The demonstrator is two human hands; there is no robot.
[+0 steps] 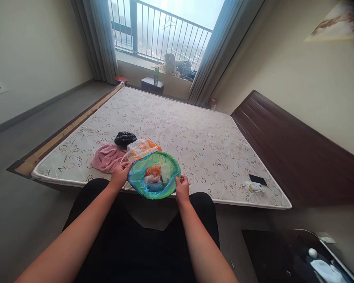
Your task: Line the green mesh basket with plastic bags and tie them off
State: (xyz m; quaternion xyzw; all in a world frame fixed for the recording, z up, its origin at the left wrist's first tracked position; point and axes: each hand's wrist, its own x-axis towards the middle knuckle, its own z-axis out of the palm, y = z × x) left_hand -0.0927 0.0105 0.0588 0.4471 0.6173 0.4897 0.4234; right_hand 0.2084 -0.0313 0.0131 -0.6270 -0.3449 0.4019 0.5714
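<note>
Left hand [121,173] and right hand [182,187] hold a lined bin [177,162] at the near edge of the mattress [183,125].
Fingers pinch opposite sides of its rim; the liner [135,175] looks fitted, crumpled litter [153,171] inside; pink cloth [106,157] and black bag [125,138] lie outside, on the mattress.

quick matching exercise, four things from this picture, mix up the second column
1. bin
2. towel
3. black bag
4. headboard

A. dark brown
B. on the mattress, just beyond the towel
C. held by the rim between the left hand and the right hand
D. pink

Pairs: 1-C, 2-D, 3-B, 4-A
</note>
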